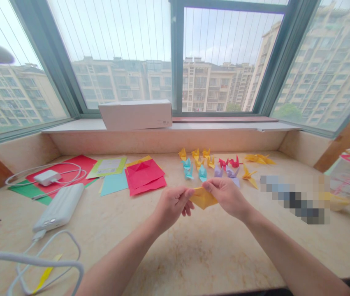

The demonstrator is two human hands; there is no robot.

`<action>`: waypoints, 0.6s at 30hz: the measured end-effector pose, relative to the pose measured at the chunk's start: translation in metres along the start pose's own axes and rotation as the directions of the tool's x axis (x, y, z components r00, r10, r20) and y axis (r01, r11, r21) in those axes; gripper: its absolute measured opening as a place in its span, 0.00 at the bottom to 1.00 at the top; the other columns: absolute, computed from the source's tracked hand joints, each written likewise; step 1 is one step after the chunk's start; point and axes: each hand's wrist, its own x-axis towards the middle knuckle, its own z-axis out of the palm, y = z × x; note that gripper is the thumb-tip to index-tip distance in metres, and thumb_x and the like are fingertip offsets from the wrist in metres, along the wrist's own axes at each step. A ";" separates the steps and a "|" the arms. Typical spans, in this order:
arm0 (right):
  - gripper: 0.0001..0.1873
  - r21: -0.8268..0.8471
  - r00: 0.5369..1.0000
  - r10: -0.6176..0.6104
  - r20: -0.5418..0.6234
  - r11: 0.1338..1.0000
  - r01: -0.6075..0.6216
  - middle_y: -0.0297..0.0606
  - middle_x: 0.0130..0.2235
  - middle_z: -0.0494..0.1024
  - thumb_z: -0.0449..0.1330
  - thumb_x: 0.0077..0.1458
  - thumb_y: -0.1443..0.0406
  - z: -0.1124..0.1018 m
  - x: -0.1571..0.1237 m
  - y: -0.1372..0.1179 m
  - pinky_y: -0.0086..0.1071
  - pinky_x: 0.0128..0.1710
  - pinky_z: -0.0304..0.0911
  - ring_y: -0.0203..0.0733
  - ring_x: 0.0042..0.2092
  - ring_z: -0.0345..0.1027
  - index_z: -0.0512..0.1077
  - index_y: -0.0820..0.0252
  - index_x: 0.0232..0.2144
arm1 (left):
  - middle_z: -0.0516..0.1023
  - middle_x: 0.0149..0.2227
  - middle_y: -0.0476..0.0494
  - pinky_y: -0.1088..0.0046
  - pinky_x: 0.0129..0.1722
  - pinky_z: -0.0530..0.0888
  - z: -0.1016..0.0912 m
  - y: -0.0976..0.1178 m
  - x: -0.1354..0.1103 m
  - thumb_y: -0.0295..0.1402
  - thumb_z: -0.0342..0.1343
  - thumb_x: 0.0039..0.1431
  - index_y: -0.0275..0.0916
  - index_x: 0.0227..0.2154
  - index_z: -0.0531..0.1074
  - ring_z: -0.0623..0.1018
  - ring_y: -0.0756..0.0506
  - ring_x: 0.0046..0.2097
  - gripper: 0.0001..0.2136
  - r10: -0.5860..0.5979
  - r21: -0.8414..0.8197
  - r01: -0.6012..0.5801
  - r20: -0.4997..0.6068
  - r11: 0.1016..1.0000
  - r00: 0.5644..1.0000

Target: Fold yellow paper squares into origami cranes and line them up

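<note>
The folded paper piece is sitting between the left hand and the right hand, above the countertop. Just behind the hands, a cluster of small paper cranes is lying on the countertop, with a stack of paper sheets to its left. Further left, a power bank is lying in front of a charger, and a long box is resting on the windowsill behind everything.

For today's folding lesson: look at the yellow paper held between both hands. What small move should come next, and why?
Probably press the next crease flat. The left hand and right hand pinch the half-folded yellow paper at opposite ends above the counter, and it does not yet have the shape of the finished paper cranes lined up behind it, so more folding seems to remain.
</note>
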 end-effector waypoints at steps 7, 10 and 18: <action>0.21 -0.017 0.997 -0.072 0.019 0.997 0.073 0.41 0.37 0.82 0.64 0.52 0.52 0.001 -0.001 -0.001 0.35 0.37 0.71 0.45 0.39 0.76 0.77 0.61 0.41 | 0.75 0.19 0.47 0.81 0.16 0.67 0.004 0.005 0.001 0.47 0.51 0.63 0.34 0.22 0.71 0.73 0.52 0.17 0.22 -0.042 -0.012 0.040 -0.132 0.999 0.990; 0.23 -0.026 0.997 -0.071 0.022 0.997 0.071 0.42 0.40 0.82 0.68 0.49 0.55 0.001 0.000 0.001 0.38 0.41 0.72 0.46 0.41 0.77 0.76 0.60 0.46 | 0.75 0.19 0.47 0.80 0.15 0.67 0.005 0.008 0.001 0.47 0.51 0.63 0.34 0.23 0.71 0.74 0.52 0.17 0.21 -0.075 -0.091 0.062 -0.139 0.994 0.988; 0.09 -0.309 0.934 -0.317 -0.163 0.916 0.257 0.38 0.38 0.82 0.66 0.54 0.61 -0.003 0.004 0.006 0.47 0.49 0.66 0.48 0.42 0.75 0.79 0.54 0.39 | 0.81 0.33 0.38 0.78 0.18 0.70 0.005 0.010 0.000 0.46 0.49 0.65 0.31 0.35 0.74 0.77 0.51 0.21 0.20 -0.075 -0.190 0.083 0.050 0.978 0.996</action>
